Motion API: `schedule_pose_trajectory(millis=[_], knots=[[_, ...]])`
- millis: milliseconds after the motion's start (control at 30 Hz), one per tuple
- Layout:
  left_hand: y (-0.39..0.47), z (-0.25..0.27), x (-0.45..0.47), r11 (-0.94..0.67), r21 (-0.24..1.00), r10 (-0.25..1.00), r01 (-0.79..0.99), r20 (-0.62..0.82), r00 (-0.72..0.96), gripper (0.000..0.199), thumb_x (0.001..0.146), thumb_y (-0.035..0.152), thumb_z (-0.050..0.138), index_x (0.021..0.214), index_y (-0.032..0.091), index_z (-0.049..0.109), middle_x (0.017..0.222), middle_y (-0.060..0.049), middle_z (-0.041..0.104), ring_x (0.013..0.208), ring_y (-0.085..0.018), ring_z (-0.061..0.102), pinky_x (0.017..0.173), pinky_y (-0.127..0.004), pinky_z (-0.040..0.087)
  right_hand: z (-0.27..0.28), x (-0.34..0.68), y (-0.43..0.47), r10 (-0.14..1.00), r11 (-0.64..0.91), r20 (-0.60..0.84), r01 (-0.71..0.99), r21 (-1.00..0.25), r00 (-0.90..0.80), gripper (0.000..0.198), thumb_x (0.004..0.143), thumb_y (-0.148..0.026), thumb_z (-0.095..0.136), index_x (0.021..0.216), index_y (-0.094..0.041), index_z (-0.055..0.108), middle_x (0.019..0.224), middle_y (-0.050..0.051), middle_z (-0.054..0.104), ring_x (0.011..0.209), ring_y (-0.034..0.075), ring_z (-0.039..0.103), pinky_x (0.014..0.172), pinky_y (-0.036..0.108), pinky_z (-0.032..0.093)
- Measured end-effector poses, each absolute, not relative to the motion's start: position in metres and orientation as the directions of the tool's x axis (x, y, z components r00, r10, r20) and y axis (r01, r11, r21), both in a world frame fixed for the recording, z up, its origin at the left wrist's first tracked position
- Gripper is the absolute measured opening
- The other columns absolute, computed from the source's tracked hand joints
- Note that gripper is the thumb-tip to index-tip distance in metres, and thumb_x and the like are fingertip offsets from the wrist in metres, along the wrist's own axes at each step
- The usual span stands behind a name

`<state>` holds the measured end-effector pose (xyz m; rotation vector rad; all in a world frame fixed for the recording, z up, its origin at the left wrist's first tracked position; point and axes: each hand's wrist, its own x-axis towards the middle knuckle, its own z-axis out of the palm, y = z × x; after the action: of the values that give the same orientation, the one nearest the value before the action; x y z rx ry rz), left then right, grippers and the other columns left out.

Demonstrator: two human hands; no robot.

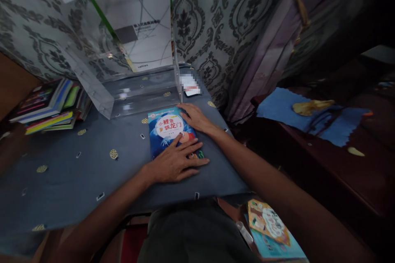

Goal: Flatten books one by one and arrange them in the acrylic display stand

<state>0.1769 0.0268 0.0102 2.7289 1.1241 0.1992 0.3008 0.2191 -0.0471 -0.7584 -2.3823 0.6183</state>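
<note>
A blue children's picture book (162,137) with a white title bubble and red lettering lies face up on the cloth-covered table (101,156). Across its lower part rests my left hand (175,159), fingers spread and flat, pointing right. My right hand (196,117) lies at the book's upper right edge with its fingers reaching onto the cover. Neither hand grips the book; both touch it from above. The bottom right of the cover is partly hidden under my left hand.
A clear acrylic stand (145,92) is behind the book, with a green-edged document (148,20) above. Stacked books (52,107) sit at the left. Lower right, more picture books (268,224) lie below table height. A blue cloth (277,109) covers part of a dark red surface (327,164).
</note>
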Motion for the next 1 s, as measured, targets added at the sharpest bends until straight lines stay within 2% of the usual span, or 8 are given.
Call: schedule_pose_trajectory(millis=[267, 433, 600, 700, 833, 1000], knots=[[0.022, 0.005, 0.179, -0.696, 0.156, 0.717, 0.701, 0.102, 0.689, 0.041, 0.104, 0.035, 0.044, 0.144, 0.033, 0.053, 0.155, -0.008, 0.048, 0.149, -0.027, 0.037, 0.124, -0.057, 0.02, -0.047, 0.299, 0.217, 0.633, 0.745, 0.371, 0.405, -0.531, -0.679, 0.041, 0.097, -0.023, 0.048, 0.135, -0.015, 0.06, 0.139, 0.014, 0.063, 0.133, 0.027, 0.055, 0.115, 0.048, 0.041], [0.021, 0.003, 0.18, -0.697, 0.14, 0.717, 0.704, 0.144, 0.682, 0.04, 0.103, 0.035, 0.046, 0.141, 0.033, 0.055, 0.154, -0.008, 0.05, 0.147, -0.026, 0.04, 0.122, -0.056, 0.025, -0.048, 0.3, 0.215, 0.623, 0.763, 0.397, 0.411, -0.499, -0.674, 0.041, 0.097, -0.02, 0.047, 0.136, -0.02, 0.061, 0.14, 0.012, 0.063, 0.133, 0.026, 0.055, 0.114, 0.051, 0.042], [0.02, 0.002, 0.18, -0.69, 0.154, 0.723, 0.707, 0.171, 0.669, 0.038, 0.103, 0.038, 0.046, 0.14, 0.035, 0.056, 0.152, -0.007, 0.053, 0.146, -0.026, 0.042, 0.122, -0.056, 0.027, -0.048, 0.299, 0.214, 0.611, 0.782, 0.403, 0.437, -0.445, -0.682, 0.041, 0.095, -0.016, 0.049, 0.134, -0.018, 0.062, 0.14, 0.013, 0.063, 0.133, 0.025, 0.056, 0.113, 0.05, 0.044], [0.02, 0.001, 0.178, -0.681, 0.191, 0.732, 0.707, 0.196, 0.653, 0.042, 0.103, 0.043, 0.046, 0.142, 0.032, 0.054, 0.151, -0.007, 0.054, 0.145, -0.024, 0.045, 0.123, -0.053, 0.027, -0.044, 0.296, 0.208, 0.616, 0.782, 0.399, 0.47, -0.409, -0.679, 0.04, 0.095, -0.013, 0.048, 0.132, -0.016, 0.064, 0.141, 0.015, 0.062, 0.136, 0.026, 0.054, 0.114, 0.05, 0.043], [0.019, -0.003, 0.177, -0.601, 0.265, 0.796, 0.754, 0.285, 0.534, 0.042, 0.104, 0.038, 0.044, 0.142, 0.024, 0.052, 0.14, -0.01, 0.063, 0.136, -0.02, 0.055, 0.121, -0.046, 0.035, -0.04, 0.296, 0.189, 0.665, 0.747, 0.344, 0.582, -0.321, -0.663, 0.039, 0.097, -0.015, 0.047, 0.133, -0.013, 0.062, 0.147, 0.019, 0.055, 0.141, 0.029, 0.048, 0.114, 0.051, 0.043], [0.021, -0.011, 0.171, -0.488, 0.268, 0.828, 0.831, 0.443, 0.343, 0.033, 0.104, 0.024, 0.039, 0.133, 0.021, 0.055, 0.125, -0.01, 0.071, 0.121, -0.021, 0.065, 0.115, -0.048, 0.044, -0.045, 0.312, 0.149, 0.692, 0.719, 0.345, 0.648, -0.25, -0.634, 0.042, 0.1, -0.023, 0.047, 0.139, -0.013, 0.057, 0.151, 0.022, 0.05, 0.14, 0.032, 0.049, 0.114, 0.055, 0.041]])
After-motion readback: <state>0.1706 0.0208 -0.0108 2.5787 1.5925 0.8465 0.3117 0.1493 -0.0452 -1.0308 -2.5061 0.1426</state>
